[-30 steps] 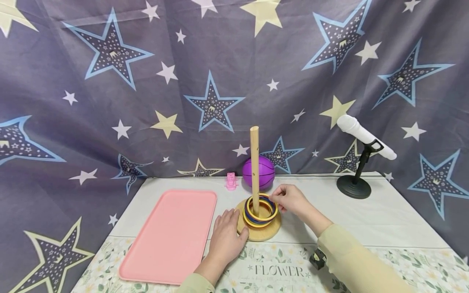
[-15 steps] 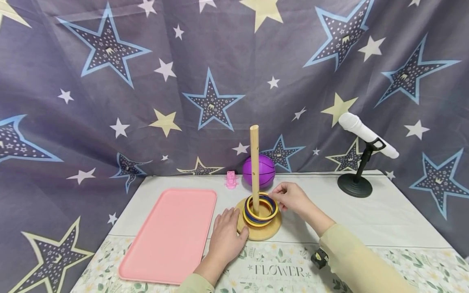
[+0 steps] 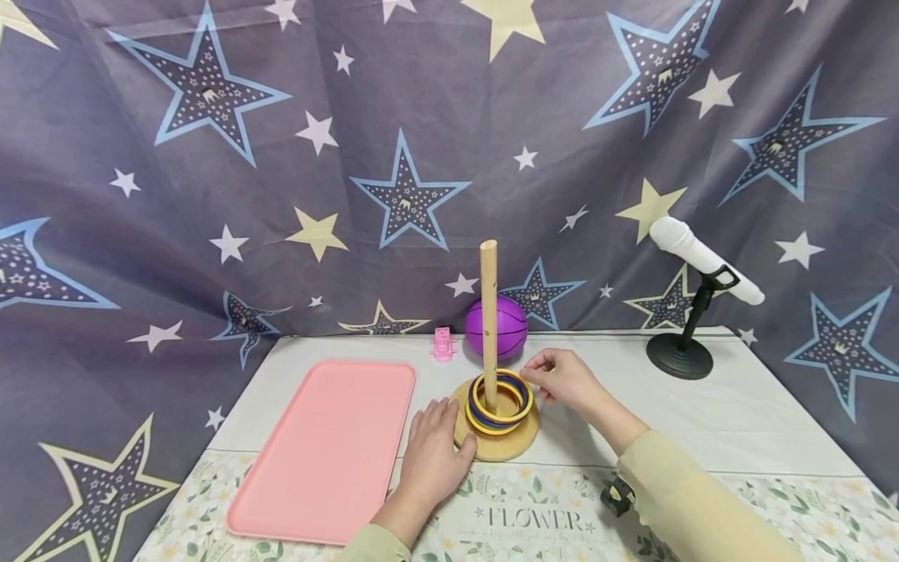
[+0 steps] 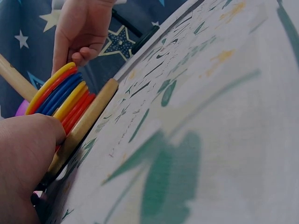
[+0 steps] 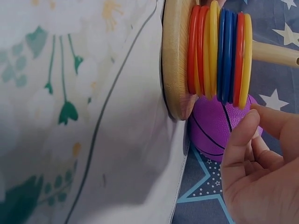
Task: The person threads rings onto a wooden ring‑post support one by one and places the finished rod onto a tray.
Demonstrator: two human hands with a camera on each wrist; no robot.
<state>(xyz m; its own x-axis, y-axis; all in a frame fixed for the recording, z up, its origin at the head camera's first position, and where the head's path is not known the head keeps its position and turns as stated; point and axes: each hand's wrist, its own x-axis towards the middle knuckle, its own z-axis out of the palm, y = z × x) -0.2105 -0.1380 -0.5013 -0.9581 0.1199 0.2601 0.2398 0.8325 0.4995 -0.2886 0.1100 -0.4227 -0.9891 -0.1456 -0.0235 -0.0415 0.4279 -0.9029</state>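
Observation:
A wooden ring-toss stand, its post (image 3: 488,312) upright on a round base (image 3: 495,449), carries a stack of red, yellow and blue rings (image 5: 226,56). A yellow ring (image 3: 530,410) is topmost. My left hand (image 3: 435,453) rests with spread, fairly straight fingers at the left edge of the base; its thumb (image 4: 51,126) lies beside the rings in the left wrist view. On the far right side, my right hand (image 3: 565,378) has thumb and index fingertips together right at the rim of the top yellow ring. I cannot tell whether they pinch it.
A pink tray (image 3: 326,445) lies to the left. Behind the post are a purple ball (image 3: 513,328) and a small pink toy (image 3: 442,343). A white microphone (image 3: 705,257) on a black stand (image 3: 679,356) is at the back right. A star-patterned cloth (image 3: 281,195) hangs behind the table.
My right fingertips have shifted slightly up and right at the top ring's rim. The left hand and the rings look still. The head view has tilted slightly.

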